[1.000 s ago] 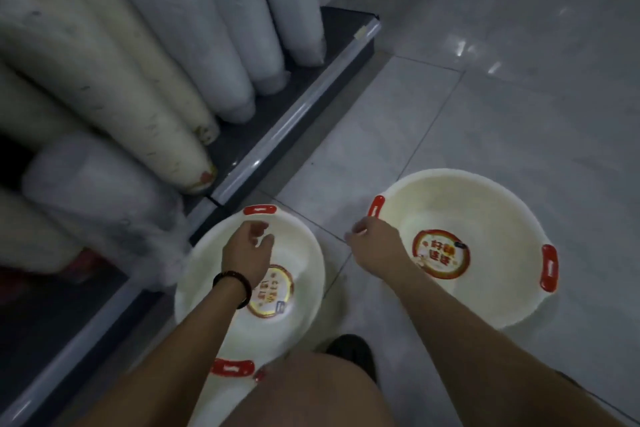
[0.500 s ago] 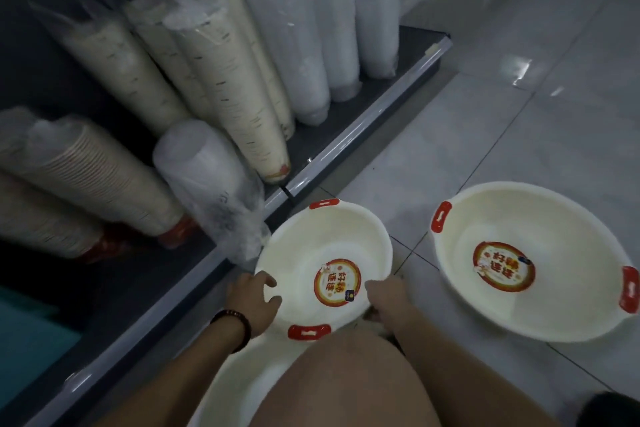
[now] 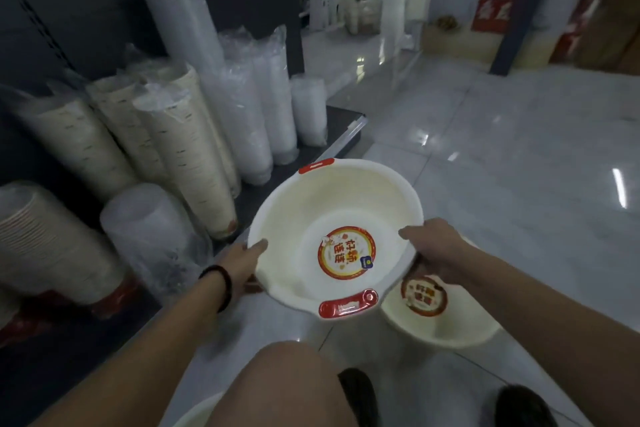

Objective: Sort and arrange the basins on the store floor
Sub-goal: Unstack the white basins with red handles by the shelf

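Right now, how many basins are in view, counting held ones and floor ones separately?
Held basin, gripped by left hand and right hand: 1
Floor basin, partly hidden behind it: 1
Pale rim at the bottom edge, likely another basin: 1
Total: 3

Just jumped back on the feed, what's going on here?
A person holds a white basin by its rim, left hand on one side and right hand on the other, clear of the tiled floor. A second basin sits on the floor below the right hand. Wrapped cup stacks lean on the shelf to the left.
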`<state>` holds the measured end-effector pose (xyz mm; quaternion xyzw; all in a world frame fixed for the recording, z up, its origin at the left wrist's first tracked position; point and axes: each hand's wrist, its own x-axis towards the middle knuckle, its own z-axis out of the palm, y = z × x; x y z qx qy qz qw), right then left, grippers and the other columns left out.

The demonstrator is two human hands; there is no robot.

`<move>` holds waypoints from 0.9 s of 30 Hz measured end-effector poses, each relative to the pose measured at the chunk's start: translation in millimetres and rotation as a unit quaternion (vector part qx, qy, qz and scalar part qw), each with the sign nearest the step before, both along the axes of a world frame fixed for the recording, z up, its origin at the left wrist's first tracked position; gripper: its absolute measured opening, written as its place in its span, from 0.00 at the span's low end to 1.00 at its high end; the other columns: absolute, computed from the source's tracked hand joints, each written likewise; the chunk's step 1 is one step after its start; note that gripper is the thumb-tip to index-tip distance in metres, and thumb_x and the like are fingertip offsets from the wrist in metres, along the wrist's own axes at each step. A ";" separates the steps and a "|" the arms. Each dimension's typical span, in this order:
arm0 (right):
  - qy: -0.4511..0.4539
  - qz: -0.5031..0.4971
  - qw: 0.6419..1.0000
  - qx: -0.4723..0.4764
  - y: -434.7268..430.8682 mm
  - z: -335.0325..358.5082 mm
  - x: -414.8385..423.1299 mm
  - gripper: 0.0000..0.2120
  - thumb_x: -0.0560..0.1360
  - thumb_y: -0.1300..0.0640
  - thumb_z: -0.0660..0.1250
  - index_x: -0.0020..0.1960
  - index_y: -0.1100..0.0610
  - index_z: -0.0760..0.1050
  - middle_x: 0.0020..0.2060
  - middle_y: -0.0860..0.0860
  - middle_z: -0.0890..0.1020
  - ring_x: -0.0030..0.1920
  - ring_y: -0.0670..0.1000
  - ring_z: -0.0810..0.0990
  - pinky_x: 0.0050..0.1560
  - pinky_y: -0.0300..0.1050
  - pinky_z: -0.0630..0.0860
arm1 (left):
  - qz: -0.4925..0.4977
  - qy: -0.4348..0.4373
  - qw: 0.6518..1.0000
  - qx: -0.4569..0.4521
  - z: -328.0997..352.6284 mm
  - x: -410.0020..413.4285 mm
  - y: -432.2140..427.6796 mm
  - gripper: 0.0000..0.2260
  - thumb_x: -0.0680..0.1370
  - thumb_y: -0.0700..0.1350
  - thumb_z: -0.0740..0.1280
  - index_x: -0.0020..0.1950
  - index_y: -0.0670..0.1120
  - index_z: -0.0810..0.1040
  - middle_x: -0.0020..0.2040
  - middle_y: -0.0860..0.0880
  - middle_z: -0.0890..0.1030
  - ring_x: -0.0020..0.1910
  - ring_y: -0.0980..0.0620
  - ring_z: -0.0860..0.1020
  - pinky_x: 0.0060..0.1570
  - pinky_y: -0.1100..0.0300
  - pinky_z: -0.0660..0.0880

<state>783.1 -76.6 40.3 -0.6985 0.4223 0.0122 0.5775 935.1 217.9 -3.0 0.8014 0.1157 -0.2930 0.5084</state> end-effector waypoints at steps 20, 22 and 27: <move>-0.127 -0.291 0.939 0.130 -112.9 11.0 -107.1 0.13 0.76 0.66 0.74 0.58 0.57 0.77 0.52 0.59 0.84 0.50 0.64 0.84 0.38 0.61 0.85 | -0.131 0.090 0.982 -0.101 78.3 -94.6 -196.5 0.13 0.75 0.37 0.74 0.58 0.42 0.77 0.53 0.38 0.84 0.50 0.39 0.85 0.50 0.41 0.83; -0.120 -0.295 0.941 0.112 -128.2 12.2 -108.4 0.14 0.75 0.69 0.71 0.59 0.58 0.77 0.53 0.59 0.83 0.50 0.64 0.83 0.34 0.59 0.85 | -0.118 0.103 0.982 -0.106 72.4 -90.1 -192.9 0.15 0.76 0.42 0.75 0.59 0.44 0.77 0.57 0.40 0.81 0.54 0.37 0.82 0.52 0.39 0.82; -0.082 -0.249 0.965 0.023 -153.0 10.5 -111.9 0.16 0.74 0.68 0.72 0.59 0.57 0.77 0.52 0.58 0.84 0.50 0.64 0.85 0.35 0.62 0.86 | 0.039 -0.005 0.989 -0.144 57.4 -47.2 -199.5 0.25 0.75 0.45 0.75 0.70 0.51 0.71 0.59 0.45 0.78 0.53 0.41 0.81 0.48 0.41 0.83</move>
